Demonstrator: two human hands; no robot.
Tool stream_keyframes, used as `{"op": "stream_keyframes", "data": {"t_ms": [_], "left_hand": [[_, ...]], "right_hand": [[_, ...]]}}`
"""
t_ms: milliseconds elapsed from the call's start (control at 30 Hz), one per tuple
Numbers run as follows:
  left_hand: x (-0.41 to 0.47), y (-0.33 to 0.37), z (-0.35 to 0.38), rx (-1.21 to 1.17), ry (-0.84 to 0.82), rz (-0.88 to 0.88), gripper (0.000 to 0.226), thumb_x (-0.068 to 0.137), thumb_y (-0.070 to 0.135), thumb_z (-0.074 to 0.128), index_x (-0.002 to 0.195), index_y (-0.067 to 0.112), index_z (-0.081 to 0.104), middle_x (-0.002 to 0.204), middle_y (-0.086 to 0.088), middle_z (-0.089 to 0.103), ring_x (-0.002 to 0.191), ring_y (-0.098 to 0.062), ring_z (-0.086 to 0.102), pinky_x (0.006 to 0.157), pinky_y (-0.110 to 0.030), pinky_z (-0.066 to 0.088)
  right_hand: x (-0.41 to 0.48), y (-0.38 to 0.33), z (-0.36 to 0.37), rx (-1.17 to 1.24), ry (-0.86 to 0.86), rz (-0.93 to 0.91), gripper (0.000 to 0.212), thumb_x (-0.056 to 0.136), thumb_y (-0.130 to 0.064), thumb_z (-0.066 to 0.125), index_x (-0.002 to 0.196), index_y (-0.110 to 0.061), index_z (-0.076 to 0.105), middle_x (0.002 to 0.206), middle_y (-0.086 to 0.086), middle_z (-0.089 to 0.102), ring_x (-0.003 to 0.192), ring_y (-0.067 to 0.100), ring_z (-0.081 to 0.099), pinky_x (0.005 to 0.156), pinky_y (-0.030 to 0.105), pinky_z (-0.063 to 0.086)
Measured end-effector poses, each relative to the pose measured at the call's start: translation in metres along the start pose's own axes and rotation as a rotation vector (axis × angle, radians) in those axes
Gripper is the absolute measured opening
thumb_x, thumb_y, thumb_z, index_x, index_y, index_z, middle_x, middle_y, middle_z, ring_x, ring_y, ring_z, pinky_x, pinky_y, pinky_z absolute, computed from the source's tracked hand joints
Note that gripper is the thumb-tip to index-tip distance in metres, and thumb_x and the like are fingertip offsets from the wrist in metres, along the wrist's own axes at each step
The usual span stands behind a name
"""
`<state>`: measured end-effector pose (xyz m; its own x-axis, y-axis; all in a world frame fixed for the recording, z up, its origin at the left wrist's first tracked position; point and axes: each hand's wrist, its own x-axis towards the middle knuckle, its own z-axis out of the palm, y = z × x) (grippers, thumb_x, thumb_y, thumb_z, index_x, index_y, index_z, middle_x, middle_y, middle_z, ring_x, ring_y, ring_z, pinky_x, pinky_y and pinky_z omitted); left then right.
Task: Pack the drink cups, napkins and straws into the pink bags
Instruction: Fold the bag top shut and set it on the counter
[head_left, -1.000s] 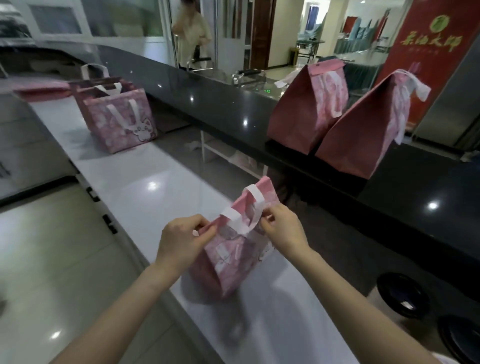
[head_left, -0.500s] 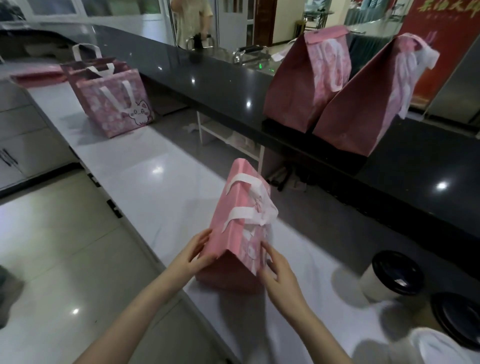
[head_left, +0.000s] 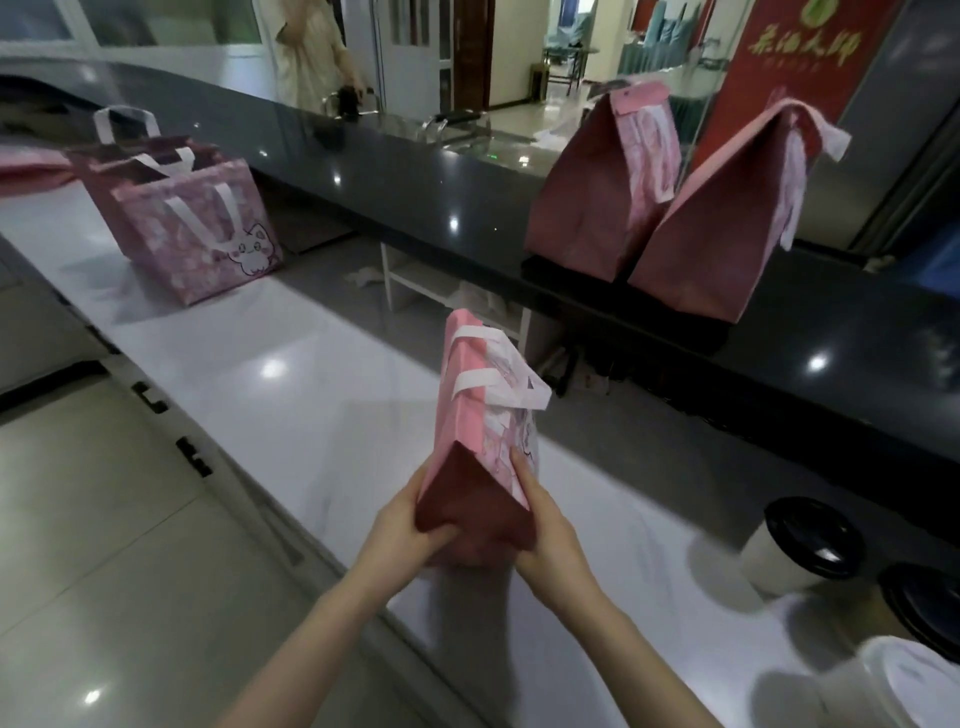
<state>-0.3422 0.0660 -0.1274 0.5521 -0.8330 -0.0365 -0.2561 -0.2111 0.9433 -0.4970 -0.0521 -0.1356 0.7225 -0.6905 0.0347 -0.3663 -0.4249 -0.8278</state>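
A closed pink bag (head_left: 470, 415) with white handles folded down stands on the white counter (head_left: 291, 395). My left hand (head_left: 400, 530) grips its lower left side and my right hand (head_left: 545, 530) grips its lower right side. Two closed pink bags (head_left: 587, 197) (head_left: 717, 223) stand on the raised black counter at the back right. An open pink bag with a cat print (head_left: 197, 234) stands at the far left of the white counter. Drink cups with black lids (head_left: 800, 551) (head_left: 924, 597) and one with a white lid (head_left: 914, 686) stand at the right.
The raised black counter (head_left: 467, 208) runs along the back of the white counter. The counter's front edge drops to a tiled floor (head_left: 104, 545) on the left. Flat pink bags (head_left: 26, 166) lie at the far left. A person (head_left: 311, 52) stands behind the black counter.
My hands let go of the bag's top with the handles and slid down to its base. The bag now stands upright and closed, and more cups show at the right.
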Motion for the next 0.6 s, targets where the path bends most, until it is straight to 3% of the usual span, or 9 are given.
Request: {"op": "stream_keyframes", "data": {"t_ms": [67,167,233,300,367,533,600], "left_hand": [[0.009,0.003,-0.026,-0.002,0.020,0.038,0.080,0.059,0.018,0.069,0.118,0.063,0.041,0.103,0.039,0.063,0.099,0.019,0.056,0.077,0.000,0.041],[0.029,0.010,-0.079,0.010,0.049,0.108,0.077,0.059,0.017,0.066,0.121,0.057,0.043,0.101,0.028,0.066,0.094,0.017,0.058,0.073,0.000,0.040],[0.047,0.017,-0.116,0.020,0.048,0.162,0.077,0.060,0.016,0.066,0.126,0.051,0.046,0.099,0.022,0.067,0.091,0.013,0.060,0.071,-0.001,0.042],[0.066,0.025,-0.148,0.001,0.046,0.212,0.074,0.063,0.012,0.067,0.124,0.050,0.048,0.095,0.021,0.068,0.090,0.008,0.062,0.069,-0.004,0.045],[0.082,0.038,-0.173,-0.027,0.064,0.276,0.070,0.063,0.013,0.066,0.119,0.053,0.050,0.094,0.023,0.068,0.088,0.004,0.063,0.067,-0.006,0.047],[0.125,0.070,-0.204,-0.101,0.090,0.421,0.066,0.068,0.017,0.069,0.122,0.050,0.051,0.098,0.024,0.068,0.090,0.002,0.065,0.068,-0.009,0.050],[0.146,0.081,-0.205,-0.119,0.093,0.468,0.067,0.073,0.009,0.073,0.120,0.051,0.052,0.099,0.025,0.067,0.091,0.003,0.064,0.066,-0.007,0.048]], "right_hand": [[0.013,-0.021,0.015,0.028,0.048,0.020,0.108,0.070,-0.012,0.074,0.137,-0.070,0.011,0.146,-0.027,0.037,0.128,0.002,0.042,0.089,0.001,0.037],[0.039,-0.061,0.046,0.068,0.128,0.039,0.102,0.074,-0.015,0.069,0.136,-0.071,0.012,0.142,-0.019,0.047,0.121,0.005,0.051,0.083,0.005,0.042],[0.059,-0.091,0.063,0.092,0.204,0.029,0.098,0.075,-0.017,0.067,0.137,-0.069,0.013,0.132,-0.014,0.054,0.115,0.008,0.056,0.084,0.012,0.047],[0.079,-0.118,0.076,0.125,0.270,0.000,0.096,0.074,-0.018,0.066,0.138,-0.068,0.016,0.128,-0.021,0.054,0.115,0.007,0.056,0.089,0.026,0.053],[0.097,-0.142,0.080,0.129,0.331,-0.035,0.098,0.075,-0.012,0.067,0.138,-0.067,0.016,0.128,-0.025,0.054,0.115,0.005,0.056,0.088,0.030,0.054],[0.138,-0.189,0.065,0.074,0.433,-0.081,0.104,0.077,-0.010,0.070,0.136,-0.071,0.011,0.119,-0.052,0.042,0.105,-0.018,0.048,0.078,0.001,0.040],[0.154,-0.200,0.053,0.059,0.468,-0.088,0.105,0.077,-0.008,0.069,0.136,-0.071,0.010,0.125,-0.042,0.047,0.107,-0.012,0.050,0.077,-0.001,0.038]]}}
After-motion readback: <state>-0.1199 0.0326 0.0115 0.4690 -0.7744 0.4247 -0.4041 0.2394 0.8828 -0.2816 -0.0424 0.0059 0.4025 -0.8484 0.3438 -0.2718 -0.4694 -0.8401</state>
